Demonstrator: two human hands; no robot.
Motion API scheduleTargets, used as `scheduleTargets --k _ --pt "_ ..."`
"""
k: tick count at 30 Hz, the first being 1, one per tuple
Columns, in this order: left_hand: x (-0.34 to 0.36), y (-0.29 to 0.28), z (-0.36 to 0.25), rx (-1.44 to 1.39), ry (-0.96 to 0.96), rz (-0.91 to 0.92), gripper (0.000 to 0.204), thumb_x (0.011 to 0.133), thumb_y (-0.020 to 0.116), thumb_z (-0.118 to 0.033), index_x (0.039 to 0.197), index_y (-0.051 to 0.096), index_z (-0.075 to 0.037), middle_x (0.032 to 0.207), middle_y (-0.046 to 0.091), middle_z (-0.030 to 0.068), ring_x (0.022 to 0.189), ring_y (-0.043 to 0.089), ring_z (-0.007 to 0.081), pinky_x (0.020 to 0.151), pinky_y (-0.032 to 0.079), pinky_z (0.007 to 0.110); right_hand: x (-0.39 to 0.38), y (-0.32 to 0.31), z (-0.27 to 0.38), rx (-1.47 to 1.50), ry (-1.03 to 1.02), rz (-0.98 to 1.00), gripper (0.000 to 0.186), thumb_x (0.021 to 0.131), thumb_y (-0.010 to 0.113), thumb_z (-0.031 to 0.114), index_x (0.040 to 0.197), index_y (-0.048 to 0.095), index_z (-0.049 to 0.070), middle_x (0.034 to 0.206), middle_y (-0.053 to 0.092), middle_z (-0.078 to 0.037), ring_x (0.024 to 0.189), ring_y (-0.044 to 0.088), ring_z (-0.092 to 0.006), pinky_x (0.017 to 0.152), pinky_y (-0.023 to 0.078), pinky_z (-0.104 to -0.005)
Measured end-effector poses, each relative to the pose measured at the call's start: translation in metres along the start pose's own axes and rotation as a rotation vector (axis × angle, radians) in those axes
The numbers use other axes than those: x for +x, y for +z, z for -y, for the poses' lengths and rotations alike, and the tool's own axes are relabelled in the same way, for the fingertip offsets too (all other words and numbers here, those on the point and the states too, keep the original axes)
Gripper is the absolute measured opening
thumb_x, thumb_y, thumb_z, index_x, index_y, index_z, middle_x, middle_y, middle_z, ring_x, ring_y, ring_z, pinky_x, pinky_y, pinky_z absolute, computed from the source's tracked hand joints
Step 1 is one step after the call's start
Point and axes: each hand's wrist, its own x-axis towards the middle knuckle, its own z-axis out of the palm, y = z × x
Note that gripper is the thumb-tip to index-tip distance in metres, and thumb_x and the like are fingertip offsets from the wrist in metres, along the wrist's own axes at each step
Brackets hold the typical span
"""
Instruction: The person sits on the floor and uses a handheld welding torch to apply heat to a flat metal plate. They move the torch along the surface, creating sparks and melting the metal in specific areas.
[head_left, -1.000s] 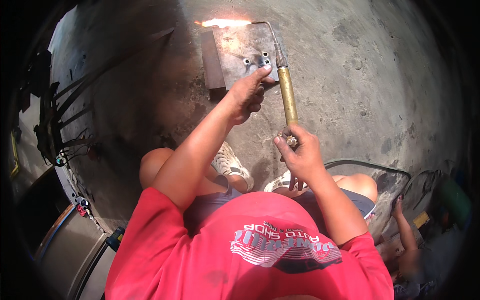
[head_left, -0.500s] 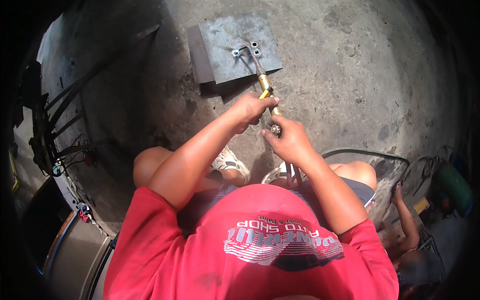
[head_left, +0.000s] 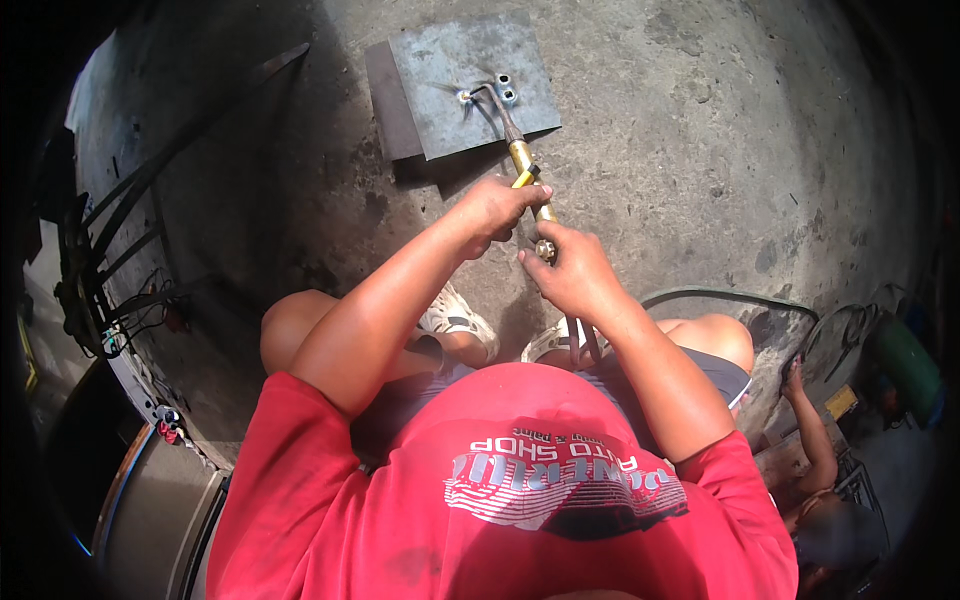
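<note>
A brass gas torch (head_left: 519, 156) with a bent tip points away from me over a thin grey metal sheet (head_left: 440, 60). My left hand (head_left: 497, 208) is closed around the torch handle and also holds a yellow lighter (head_left: 525, 177) with a dark end. Behind it, the fingers of my right hand (head_left: 575, 268) are closed at the valve knob (head_left: 545, 249) at the handle's rear. A small bright spot (head_left: 465, 97) glows on the sheet at the torch tip. Two rimmed holes (head_left: 506, 88) lie just right of the tip.
A darker sheet (head_left: 392, 110) lies partly under the grey one on the concrete floor. Hoses (head_left: 576, 340) hang from the torch past my shoe, and another hose (head_left: 735, 297) curves to the right. Another person's arm (head_left: 815, 430) shows at lower right, near a green cylinder (head_left: 905, 370).
The whole view has shifted slightly. The torch tip sits a little farther left over the sheet, and the spot there glows warmer. Both hands keep their hold.
</note>
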Motion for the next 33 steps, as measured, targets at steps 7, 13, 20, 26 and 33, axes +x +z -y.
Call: scheduleTargets --k 7,13,20,26,33 --pt "-0.0025 -0.0005 -0.0031 -0.007 -0.015 0.013 0.030 0.093 0.081 -0.033 0.085 0.064 -0.010 0.060 0.043 -0.0061 0.049 0.034 0.0079 0.047 0.023 0.031 0.0016 -0.0002 0.0005 -0.005 0.028 0.020 0.031 0.092 0.075 0.027 0.109 0.070 0.002 0.088 0.072 -0.028 0.089 0.071 -0.0480 0.078 0.056 -0.0536" --pt "0.0004 -0.0004 -0.0008 0.002 -0.021 0.006 0.030 0.093 0.080 -0.034 0.085 0.065 -0.009 0.060 0.044 -0.0061 0.050 0.034 0.0079 0.047 0.024 0.031 0.0015 0.0010 -0.0018 -0.007 0.015 0.016 0.031 0.092 0.076 0.027 0.110 0.071 0.002 0.092 0.073 -0.028 0.090 0.072 -0.0477 0.079 0.056 -0.0531" --pt "-0.0011 -0.0002 -0.0015 -0.008 -0.027 0.012 0.030 0.093 0.081 -0.034 0.085 0.066 -0.010 0.060 0.043 -0.0063 0.050 0.034 0.0078 0.047 0.024 0.030 0.0006 -0.0001 0.0000 -0.004 0.024 0.026 0.032 0.091 0.076 0.026 0.110 0.070 0.001 0.094 0.073 -0.029 0.091 0.071 -0.0477 0.081 0.056 -0.0534" --pt "-0.0037 0.0004 -0.0039 0.005 -0.030 0.010 0.031 0.093 0.081 -0.035 0.084 0.065 -0.009 0.060 0.044 -0.0060 0.050 0.034 0.0079 0.047 0.024 0.031 0.0004 0.0005 -0.0010 -0.012 0.016 0.018 0.033 0.091 0.076 0.026 0.112 0.070 0.001 0.094 0.072 -0.029 0.092 0.071 -0.0485 0.081 0.056 -0.0541" --pt "0.0011 0.0002 -0.0002 0.031 -0.016 -0.011 0.032 0.093 0.081 -0.035 0.084 0.066 -0.008 0.060 0.045 -0.0048 0.050 0.036 0.0086 0.047 0.026 0.032 0.0005 -0.0006 0.0005 -0.010 0.017 0.023 0.032 0.090 0.076 0.025 0.111 0.070 0.001 0.094 0.072 -0.030 0.092 0.071 -0.0489 0.081 0.055 -0.0547"
